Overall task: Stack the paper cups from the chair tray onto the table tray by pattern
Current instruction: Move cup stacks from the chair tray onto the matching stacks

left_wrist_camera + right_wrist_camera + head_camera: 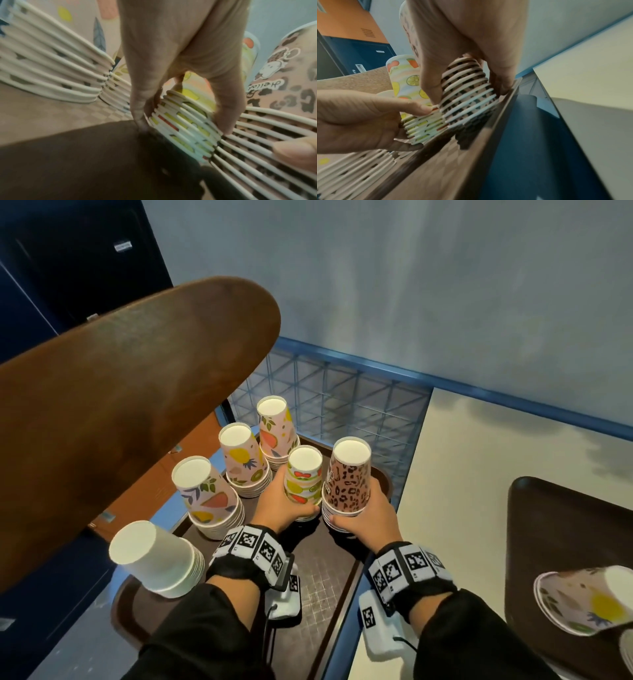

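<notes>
On the brown chair tray (329, 583) stand several upside-down stacks of paper cups. My left hand (284, 505) grips the base of the striped fruit stack (304, 479), thumb and fingers around its rims (185, 125). My right hand (363, 515) grips the leopard-print stack (349, 477) low down by its rims (467, 97). Both stacks stand at the tray's right side, touching each other. The table tray (548, 522) at right holds a pink fruit-print cup stack (582, 597) lying on its side.
Three pink fruit-print stacks (209, 498), (245, 463), (275, 433) and a plain white stack (157, 559) also stand on the chair tray. The brown chair back (120, 405) looms at left. A blue wire rack (342, 402) lies behind; the cream table (462, 460) is to the right.
</notes>
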Available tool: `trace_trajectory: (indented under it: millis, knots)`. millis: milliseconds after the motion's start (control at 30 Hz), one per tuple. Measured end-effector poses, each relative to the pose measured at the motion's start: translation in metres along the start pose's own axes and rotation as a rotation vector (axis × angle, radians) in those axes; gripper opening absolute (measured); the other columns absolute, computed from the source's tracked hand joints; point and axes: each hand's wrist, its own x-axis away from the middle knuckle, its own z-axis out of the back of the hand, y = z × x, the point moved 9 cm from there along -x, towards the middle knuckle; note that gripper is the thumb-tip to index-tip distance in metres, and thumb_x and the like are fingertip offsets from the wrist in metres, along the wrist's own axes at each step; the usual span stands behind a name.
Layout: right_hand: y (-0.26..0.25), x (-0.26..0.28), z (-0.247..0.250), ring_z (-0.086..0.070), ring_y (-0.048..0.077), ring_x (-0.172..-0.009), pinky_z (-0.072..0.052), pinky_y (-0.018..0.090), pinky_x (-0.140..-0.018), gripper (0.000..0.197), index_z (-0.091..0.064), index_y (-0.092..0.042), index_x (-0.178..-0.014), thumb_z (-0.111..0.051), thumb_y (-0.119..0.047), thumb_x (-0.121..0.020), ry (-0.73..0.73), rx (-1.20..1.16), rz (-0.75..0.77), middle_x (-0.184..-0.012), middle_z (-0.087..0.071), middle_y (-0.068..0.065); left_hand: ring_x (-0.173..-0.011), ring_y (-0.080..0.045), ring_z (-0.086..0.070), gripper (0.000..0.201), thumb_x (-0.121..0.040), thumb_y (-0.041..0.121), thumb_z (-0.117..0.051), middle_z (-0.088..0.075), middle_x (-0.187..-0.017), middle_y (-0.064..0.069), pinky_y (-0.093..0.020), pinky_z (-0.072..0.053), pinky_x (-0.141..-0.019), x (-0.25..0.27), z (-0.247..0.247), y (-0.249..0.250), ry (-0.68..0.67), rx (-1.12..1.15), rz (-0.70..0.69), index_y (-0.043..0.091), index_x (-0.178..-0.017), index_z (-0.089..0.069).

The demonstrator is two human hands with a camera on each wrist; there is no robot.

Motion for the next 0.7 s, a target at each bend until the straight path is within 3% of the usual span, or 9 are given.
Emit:
trace_trajectory:
  millis: [67,133,233,333,433,500,600,700]
  knots:
    - [-0.01,0.007,0.004,-0.055,0.01,-0.106,-0.037,0.012,-0.076,0.08,-0.042,-0.02,-0.122,-0.086,-0.031,-0.056,0.0,-0.029,0.032,-0.122,-0.058,-0.002,-0.109,-0.014,-0.06,0.079,-0.054,0.008,-0.086,-0.063,-0.115,0.004,-0.025,-0.049,-0.093,0.007,0.005,0.008,0.002,0.04,-0.034,0.024,-0.12,-0.045]
    - [-0.02,0.017,0.01,-0.05,0.003,-0.101,-0.031,0.002,-0.069,0.08,-0.042,-0.021,-0.122,-0.086,-0.028,-0.055,0.009,-0.059,0.072,-0.118,-0.057,-0.005,-0.101,-0.007,-0.06,0.075,-0.058,-0.002,-0.083,-0.062,-0.107,0.01,-0.013,-0.048,-0.084,0.018,0.011,0.021,-0.001,0.091,-0.077,0.025,-0.117,-0.045]
    - [-0.029,0.038,0.024,-0.05,0.001,-0.099,-0.032,0.0,-0.07,0.079,-0.041,-0.027,-0.121,-0.086,-0.026,-0.055,0.018,-0.135,0.087,-0.11,-0.053,-0.012,-0.097,0.002,-0.062,0.076,-0.052,0.006,-0.084,-0.063,-0.106,0.013,-0.018,-0.048,-0.084,0.04,0.014,0.042,-0.036,0.123,-0.13,0.028,-0.114,-0.047]
    - [-0.033,0.067,0.043,-0.056,-0.011,-0.092,-0.04,-0.001,-0.07,0.071,-0.044,-0.04,-0.107,-0.087,-0.023,-0.053,0.015,-0.207,0.113,-0.104,-0.058,-0.019,-0.091,0.009,-0.064,0.077,-0.05,0.01,-0.087,-0.065,-0.107,0.012,-0.01,-0.051,-0.077,0.067,0.008,0.061,-0.095,0.135,-0.158,0.027,-0.115,-0.049]
    - [-0.031,0.098,0.069,-0.056,-0.021,-0.088,-0.042,-0.003,-0.066,0.064,-0.048,-0.044,-0.096,-0.087,-0.018,-0.053,0.005,-0.277,0.131,-0.099,-0.058,-0.026,-0.098,0.001,-0.065,0.076,-0.047,0.02,-0.087,-0.068,-0.109,0.008,-0.017,-0.052,-0.083,0.096,-0.008,0.079,-0.147,0.106,-0.178,0.031,-0.114,-0.052]
    - [-0.027,0.118,0.091,-0.057,-0.019,-0.089,-0.045,-0.001,-0.066,0.064,-0.048,-0.043,-0.095,-0.088,-0.017,-0.052,0.015,-0.317,0.132,-0.1,-0.059,-0.025,-0.098,0.002,-0.065,0.07,-0.048,0.023,-0.087,-0.071,-0.104,0.015,-0.016,-0.052,-0.083,0.114,-0.023,0.092,-0.174,0.074,-0.188,0.036,-0.108,-0.054]
    - [-0.015,0.151,0.128,-0.059,-0.015,-0.092,-0.047,0.002,-0.07,0.066,-0.049,-0.042,-0.097,-0.087,-0.012,-0.052,0.05,-0.369,0.13,-0.107,-0.06,-0.016,-0.09,0.009,-0.065,0.066,-0.05,0.016,-0.089,-0.07,-0.093,0.029,-0.007,-0.049,-0.072,0.143,-0.055,0.117,-0.227,0.073,-0.219,0.037,-0.102,-0.054]
    - [-0.005,0.191,0.173,-0.058,-0.013,-0.096,-0.047,0.002,-0.075,0.069,-0.049,-0.038,-0.1,-0.087,-0.008,-0.051,0.092,-0.394,0.142,-0.114,-0.06,-0.004,-0.09,0.004,-0.068,0.069,-0.042,0.029,-0.082,-0.071,-0.096,0.026,-0.008,-0.051,-0.07,0.176,-0.095,0.143,-0.287,0.121,-0.24,0.033,-0.105,-0.054]
